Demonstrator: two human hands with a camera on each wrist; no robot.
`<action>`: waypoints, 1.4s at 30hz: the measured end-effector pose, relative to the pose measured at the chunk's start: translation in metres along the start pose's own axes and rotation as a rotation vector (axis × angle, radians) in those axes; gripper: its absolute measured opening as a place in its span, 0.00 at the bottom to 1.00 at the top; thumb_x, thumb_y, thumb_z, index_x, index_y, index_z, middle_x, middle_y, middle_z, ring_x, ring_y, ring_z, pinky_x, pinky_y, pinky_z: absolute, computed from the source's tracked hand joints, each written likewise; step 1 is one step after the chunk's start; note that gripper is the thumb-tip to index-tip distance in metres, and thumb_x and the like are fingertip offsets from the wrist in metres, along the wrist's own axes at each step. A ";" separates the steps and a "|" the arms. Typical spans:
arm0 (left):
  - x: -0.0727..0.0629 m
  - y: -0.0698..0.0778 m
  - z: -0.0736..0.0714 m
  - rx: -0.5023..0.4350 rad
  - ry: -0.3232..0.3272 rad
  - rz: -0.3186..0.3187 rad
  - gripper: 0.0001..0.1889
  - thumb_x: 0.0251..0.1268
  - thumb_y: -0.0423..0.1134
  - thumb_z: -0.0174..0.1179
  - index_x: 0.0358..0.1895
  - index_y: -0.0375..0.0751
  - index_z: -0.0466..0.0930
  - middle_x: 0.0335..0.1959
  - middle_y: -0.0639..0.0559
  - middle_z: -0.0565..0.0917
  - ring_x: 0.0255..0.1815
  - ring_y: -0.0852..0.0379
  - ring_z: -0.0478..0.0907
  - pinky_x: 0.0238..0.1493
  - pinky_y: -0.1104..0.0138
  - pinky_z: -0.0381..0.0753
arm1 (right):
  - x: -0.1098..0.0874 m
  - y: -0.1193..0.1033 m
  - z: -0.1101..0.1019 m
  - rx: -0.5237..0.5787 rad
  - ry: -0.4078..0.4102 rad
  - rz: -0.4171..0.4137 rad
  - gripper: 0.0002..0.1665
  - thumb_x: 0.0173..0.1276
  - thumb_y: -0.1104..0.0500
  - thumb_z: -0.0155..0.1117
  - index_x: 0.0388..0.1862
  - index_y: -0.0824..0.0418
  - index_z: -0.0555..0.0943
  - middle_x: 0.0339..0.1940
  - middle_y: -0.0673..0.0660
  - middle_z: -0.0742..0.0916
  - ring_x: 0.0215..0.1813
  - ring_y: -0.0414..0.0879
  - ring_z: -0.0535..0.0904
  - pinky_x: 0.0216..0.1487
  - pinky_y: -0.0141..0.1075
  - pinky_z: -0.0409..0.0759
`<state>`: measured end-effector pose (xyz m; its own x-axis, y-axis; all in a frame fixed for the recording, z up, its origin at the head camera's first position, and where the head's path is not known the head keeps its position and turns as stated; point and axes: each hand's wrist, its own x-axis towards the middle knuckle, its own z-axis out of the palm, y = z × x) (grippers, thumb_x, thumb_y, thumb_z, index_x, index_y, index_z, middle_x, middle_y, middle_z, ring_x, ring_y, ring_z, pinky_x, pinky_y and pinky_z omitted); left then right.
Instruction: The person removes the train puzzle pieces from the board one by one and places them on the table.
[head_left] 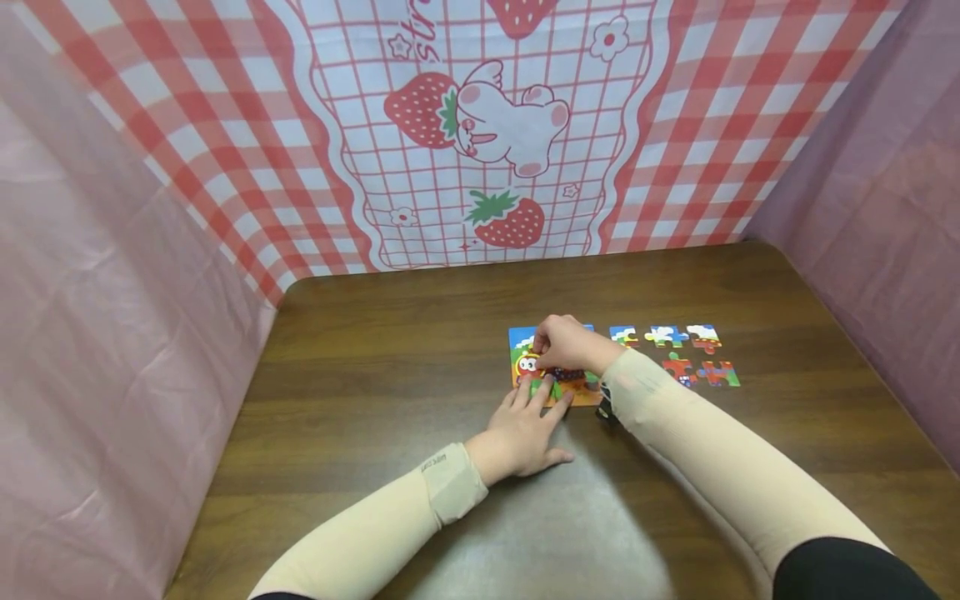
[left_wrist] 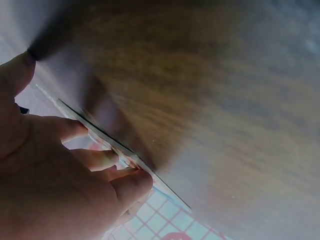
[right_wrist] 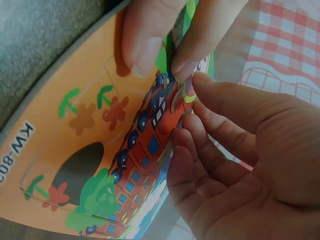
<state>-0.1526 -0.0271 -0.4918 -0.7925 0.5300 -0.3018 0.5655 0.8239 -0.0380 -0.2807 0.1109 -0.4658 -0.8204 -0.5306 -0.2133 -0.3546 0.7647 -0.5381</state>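
Observation:
A colourful jigsaw puzzle board [head_left: 581, 398], with a red train that has a face and an orange border, lies flat on the table. My left hand [head_left: 520, 437] rests on its near edge, fingers spread and fairly straight, fingertips pressing the picture. From the right, my right hand [head_left: 567, 343] reaches over the board. Its thumb and forefinger pinch a small puzzle piece [right_wrist: 189, 91] at the train's face, its other fingers curled in; the fingertips cover most of that piece. In the right wrist view, two left fingertips [right_wrist: 146, 59] press close beside it.
Several loose puzzle pieces [head_left: 677, 372] lie in two rows on the brown wooden table [head_left: 390, 350], right of the board. Behind the table hangs a red checked cloth [head_left: 285, 167] with strawberries; pink curtains [head_left: 97, 317] flank both sides. A small black device [head_left: 606, 410] sits under the right wrist.

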 end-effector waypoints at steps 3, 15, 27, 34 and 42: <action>0.000 0.000 0.000 0.004 -0.004 0.000 0.46 0.70 0.75 0.41 0.84 0.58 0.43 0.83 0.46 0.45 0.81 0.39 0.41 0.76 0.53 0.51 | 0.000 0.000 0.000 0.017 -0.003 0.006 0.08 0.62 0.62 0.76 0.37 0.63 0.86 0.30 0.53 0.84 0.33 0.46 0.78 0.39 0.41 0.79; 0.000 0.002 0.001 0.031 0.002 -0.001 0.46 0.70 0.76 0.40 0.84 0.59 0.42 0.84 0.47 0.45 0.81 0.39 0.44 0.76 0.54 0.51 | 0.004 -0.001 0.000 -0.046 -0.006 0.043 0.07 0.65 0.62 0.74 0.31 0.60 0.83 0.32 0.53 0.83 0.34 0.47 0.79 0.40 0.41 0.80; 0.001 0.002 0.001 0.047 0.003 0.000 0.46 0.70 0.76 0.38 0.85 0.59 0.42 0.84 0.47 0.45 0.81 0.39 0.44 0.76 0.54 0.51 | 0.004 0.000 -0.004 -0.025 -0.004 0.053 0.06 0.65 0.62 0.73 0.30 0.60 0.83 0.31 0.53 0.84 0.35 0.47 0.80 0.41 0.42 0.81; -0.002 0.002 -0.002 0.037 -0.015 -0.007 0.45 0.70 0.76 0.38 0.84 0.59 0.42 0.84 0.47 0.45 0.81 0.39 0.44 0.76 0.54 0.51 | 0.001 0.003 -0.008 0.063 0.001 0.030 0.03 0.66 0.64 0.72 0.36 0.62 0.85 0.32 0.54 0.85 0.35 0.47 0.81 0.42 0.42 0.82; -0.002 0.001 -0.001 0.029 -0.009 0.002 0.46 0.70 0.76 0.39 0.85 0.59 0.42 0.83 0.46 0.46 0.81 0.39 0.45 0.76 0.53 0.50 | -0.002 0.007 -0.009 0.055 0.003 -0.004 0.03 0.67 0.63 0.72 0.36 0.62 0.87 0.31 0.52 0.87 0.36 0.46 0.82 0.45 0.43 0.82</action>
<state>-0.1504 -0.0270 -0.4903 -0.7894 0.5296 -0.3104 0.5735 0.8166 -0.0654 -0.2855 0.1199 -0.4620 -0.8207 -0.5320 -0.2086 -0.3326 0.7415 -0.5827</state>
